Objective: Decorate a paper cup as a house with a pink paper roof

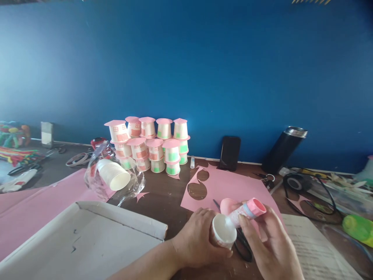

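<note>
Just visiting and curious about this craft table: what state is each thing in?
Paper cup: on its side, held by left hand.
Glue stick: in right hand, tip against the cup's end.
Cup houses: stacked in tiers, pink roofs on.
Pink sheet: flat, circles cut out.
Phone: screen dark, leaning on wall.
Flask: tilted.

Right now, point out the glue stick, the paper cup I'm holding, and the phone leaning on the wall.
glue stick [246, 212]: head view, middle of its barrel.
paper cup [223, 230]: head view, the white round end facing the camera.
phone [230, 153]: head view, centre of its dark face.
</note>
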`<state>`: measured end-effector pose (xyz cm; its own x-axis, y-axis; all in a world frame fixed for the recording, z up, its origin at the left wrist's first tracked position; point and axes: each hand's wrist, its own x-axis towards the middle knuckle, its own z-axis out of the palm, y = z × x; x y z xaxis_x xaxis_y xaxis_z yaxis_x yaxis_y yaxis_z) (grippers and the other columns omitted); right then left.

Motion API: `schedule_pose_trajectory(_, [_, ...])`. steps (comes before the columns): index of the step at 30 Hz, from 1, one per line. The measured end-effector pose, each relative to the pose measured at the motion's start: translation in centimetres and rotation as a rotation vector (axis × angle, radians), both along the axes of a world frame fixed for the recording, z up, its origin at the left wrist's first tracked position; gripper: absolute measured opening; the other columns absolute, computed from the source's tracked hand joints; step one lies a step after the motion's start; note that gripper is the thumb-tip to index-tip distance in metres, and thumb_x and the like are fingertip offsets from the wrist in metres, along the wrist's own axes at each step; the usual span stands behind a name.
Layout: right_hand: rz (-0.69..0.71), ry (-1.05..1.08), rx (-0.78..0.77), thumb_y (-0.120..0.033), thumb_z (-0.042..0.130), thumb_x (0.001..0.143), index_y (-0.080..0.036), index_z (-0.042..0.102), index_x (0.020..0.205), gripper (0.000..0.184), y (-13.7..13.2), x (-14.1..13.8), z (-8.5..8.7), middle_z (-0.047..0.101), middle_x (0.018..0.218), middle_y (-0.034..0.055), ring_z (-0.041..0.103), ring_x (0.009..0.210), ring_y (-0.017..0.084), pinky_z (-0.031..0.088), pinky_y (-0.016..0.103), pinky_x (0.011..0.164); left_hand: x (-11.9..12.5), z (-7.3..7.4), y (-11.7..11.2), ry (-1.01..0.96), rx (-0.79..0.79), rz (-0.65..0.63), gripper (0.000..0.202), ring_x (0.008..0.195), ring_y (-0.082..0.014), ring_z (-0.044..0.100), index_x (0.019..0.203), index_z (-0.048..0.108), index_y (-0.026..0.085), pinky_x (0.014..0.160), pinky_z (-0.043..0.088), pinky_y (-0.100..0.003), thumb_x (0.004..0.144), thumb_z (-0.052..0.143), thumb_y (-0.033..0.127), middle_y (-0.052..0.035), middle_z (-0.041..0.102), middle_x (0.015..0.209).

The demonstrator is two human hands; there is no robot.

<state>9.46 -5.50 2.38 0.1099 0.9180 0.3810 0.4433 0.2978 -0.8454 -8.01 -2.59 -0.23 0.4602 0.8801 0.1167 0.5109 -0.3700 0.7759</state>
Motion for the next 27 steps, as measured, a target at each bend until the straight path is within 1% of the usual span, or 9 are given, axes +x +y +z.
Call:
schedule_pose_trajectory(4, [0.001, 0.093, 0.090, -0.039, 0.057, 0.090, -0.024, 0.058, 0.106, 0.021, 0.4, 0.6, 0.0, 0.073, 0.108, 0.0072, 0.069, 0.102, 0.026, 0.058, 0.032, 0.083, 0.0, -0.2, 0.0, 0.005, 0.033, -0.001, 0.049, 0.091, -0.0245, 0.056, 0.102, 0.058, 0.020, 0.086, 0.045, -0.039, 0.060, 0.074, 0.039, -0.0053, 0.062, 0.099])
schedule_pose_trajectory(7, [0.009, 0.093, 0.031, -0.040, 0.057, 0.089, -0.025, 0.057, 0.113, 0.028, 0.5, 0.6, -0.2, 0.073, 0.111, 0.0067, 0.068, 0.105, 0.026, 0.057, 0.031, 0.085, 0.1, -0.4, 0.1, 0.002, 0.041, 0.008, 0.048, 0.090, -0.0238, 0.056, 0.101, 0.057, 0.020, 0.084, 0.046, -0.038, 0.061, 0.074, 0.039, -0.0051, 0.062, 0.098])
schedule_pose_trajectory(11, [-0.009, 0.000, -0.046, -0.047, 0.054, 0.090, -0.027, 0.055, 0.119, 0.035, 0.6, 0.5, -0.7, 0.071, 0.117, 0.0063, 0.066, 0.110, 0.026, 0.056, 0.032, 0.087, 0.0, -0.5, 0.1, 0.005, 0.033, 0.001, 0.051, 0.092, -0.0240, 0.056, 0.103, 0.057, 0.020, 0.087, 0.046, -0.039, 0.060, 0.075, 0.041, -0.0051, 0.062, 0.102])
schedule_pose_trajectory(15, [-0.028, -0.106, -0.037, -0.049, 0.052, 0.089, -0.027, 0.054, 0.118, 0.035, 1.1, 0.7, -1.0, 0.073, 0.110, 0.0051, 0.069, 0.103, 0.026, 0.058, 0.031, 0.079, -0.1, -0.4, 0.1, 0.004, 0.032, -0.008, 0.053, 0.094, -0.0245, 0.056, 0.106, 0.057, 0.021, 0.089, 0.045, -0.040, 0.060, 0.076, 0.041, -0.0056, 0.063, 0.105])
schedule_pose_trajectory(19, [-0.142, -0.153, -0.007, -0.051, 0.053, 0.088, -0.025, 0.056, 0.105, 0.032, 1.4, 1.2, -1.3, 0.074, 0.098, 0.0066, 0.071, 0.090, 0.027, 0.057, 0.034, 0.072, -0.1, -0.3, 0.0, -0.006, 0.033, -0.012, 0.053, 0.095, -0.0249, 0.056, 0.107, 0.057, 0.020, 0.089, 0.045, -0.040, 0.061, 0.076, 0.039, -0.0063, 0.063, 0.105])
schedule_pose_trajectory(21, [-0.189, -0.116, 0.017, -0.052, 0.055, 0.086, -0.023, 0.057, 0.096, 0.031, 1.2, 1.2, -1.1, 0.073, 0.088, 0.0067, 0.070, 0.085, 0.028, 0.056, 0.034, 0.069, -0.1, -0.3, 0.1, -0.005, 0.029, -0.012, 0.055, 0.095, -0.0252, 0.056, 0.108, 0.057, 0.020, 0.089, 0.045, -0.040, 0.060, 0.076, 0.040, -0.0062, 0.063, 0.105])
schedule_pose_trajectory(23, [-0.165, -0.009, 0.007, -0.052, 0.058, 0.084, -0.022, 0.057, 0.096, 0.032, 0.8, 1.0, -0.5, 0.072, 0.084, 0.0060, 0.070, 0.081, 0.027, 0.056, 0.033, 0.066, -0.1, -0.3, 0.1, 0.000, 0.025, -0.007, 0.055, 0.094, -0.0252, 0.056, 0.107, 0.057, 0.020, 0.088, 0.046, -0.040, 0.060, 0.076, 0.041, -0.0060, 0.062, 0.104])
schedule_pose_trajectory(25, [-0.092, 0.095, -0.028, -0.051, 0.060, 0.084, -0.023, 0.056, 0.102, 0.034, 0.2, 0.6, 0.1, 0.073, 0.090, 0.0057, 0.069, 0.082, 0.026, 0.056, 0.032, 0.067, -0.1, -0.3, 0.1, 0.002, 0.020, 0.001, 0.053, 0.093, -0.0250, 0.056, 0.104, 0.057, 0.020, 0.087, 0.046, -0.040, 0.060, 0.076, 0.042, -0.0059, 0.062, 0.102])
schedule_pose_trajectory(27, [-0.048, 0.111, -0.049, -0.050, 0.060, 0.083, -0.024, 0.055, 0.103, 0.034, -0.2, 0.2, 0.6, 0.072, 0.096, 0.0053, 0.068, 0.086, 0.026, 0.055, 0.032, 0.072, -0.2, -0.2, 0.1, 0.001, 0.013, 0.002, 0.052, 0.092, -0.0250, 0.056, 0.102, 0.057, 0.019, 0.086, 0.047, -0.040, 0.059, 0.076, 0.043, -0.0058, 0.062, 0.101])
